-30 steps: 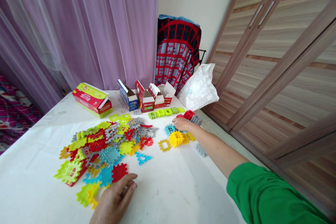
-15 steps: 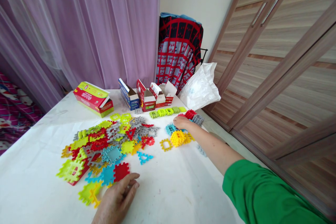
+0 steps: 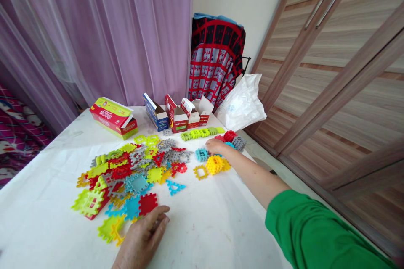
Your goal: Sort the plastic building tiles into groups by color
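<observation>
My right hand reaches far across the table to the small sorted stacks. It is beside a blue stack, its fingertips mostly hidden, so any hold is unclear. Nearer me lie a yellow stack and a yellow square frame. Behind the hand are red pieces and a grey stack. My left hand rests at the front with nothing in it, fingers bent and apart, by a red square. A mixed pile of coloured interlocking pieces spreads on the left.
Behind the pieces stand a red and green box, a blue box and open red boxes. A row of lime pieces lies before them. A white plastic bag is at the table's back right corner.
My right hand has shifted slightly left, and the blue stack beside it now sits a little further left, apart from the yellow stack. My left hand keeps its pose.
</observation>
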The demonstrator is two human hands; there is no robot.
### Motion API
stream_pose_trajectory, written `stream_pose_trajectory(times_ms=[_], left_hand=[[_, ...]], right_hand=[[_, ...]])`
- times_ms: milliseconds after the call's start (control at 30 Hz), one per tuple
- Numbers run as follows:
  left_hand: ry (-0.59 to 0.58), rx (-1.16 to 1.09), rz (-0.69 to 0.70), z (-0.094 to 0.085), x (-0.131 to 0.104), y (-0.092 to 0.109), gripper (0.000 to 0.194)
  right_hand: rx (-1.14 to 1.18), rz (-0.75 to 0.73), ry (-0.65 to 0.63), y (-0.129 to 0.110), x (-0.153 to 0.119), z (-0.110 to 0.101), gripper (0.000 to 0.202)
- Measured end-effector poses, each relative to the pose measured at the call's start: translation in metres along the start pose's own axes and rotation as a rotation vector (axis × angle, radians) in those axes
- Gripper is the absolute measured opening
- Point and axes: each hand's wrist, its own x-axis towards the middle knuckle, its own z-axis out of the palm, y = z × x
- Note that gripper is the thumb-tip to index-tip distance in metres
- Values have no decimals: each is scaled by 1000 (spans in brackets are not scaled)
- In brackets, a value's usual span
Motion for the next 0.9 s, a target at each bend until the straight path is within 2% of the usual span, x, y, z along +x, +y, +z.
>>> stream_pose_trajectory(times_ms=[167, 267, 333, 400, 467, 567, 667, 767, 900], left_hand=[[22, 1, -1, -2, 2, 5, 23], [37, -7, -4, -7, 2, 10, 21], [73, -37, -17, -11, 1, 12, 23], [146, -61, -29, -17, 0, 11, 25], [252, -46, -38, -22, 0, 7, 27], [440, 52, -52, -32, 0, 0, 27], [594, 162, -92, -41, -2, -8, 28], [673, 228, -159, -49, -9, -17, 29], [713, 366, -223, -55, -21, -30, 27]], right_hand=[[83, -3, 89, 4, -12, -13, 22], [146, -48, 179, 11, -30, -20, 33], [209, -119, 246, 9, -47, -14, 37], [319, -229, 313, -1, -67, 3, 37], [432, -326, 342, -18, -86, 29, 33], [456, -469, 376, -47, -107, 75, 22], [415, -531, 446, -70, -117, 109, 21], [342, -575, 477, -80, -118, 126, 27], [310, -600, 521, -83, -115, 135, 26]])
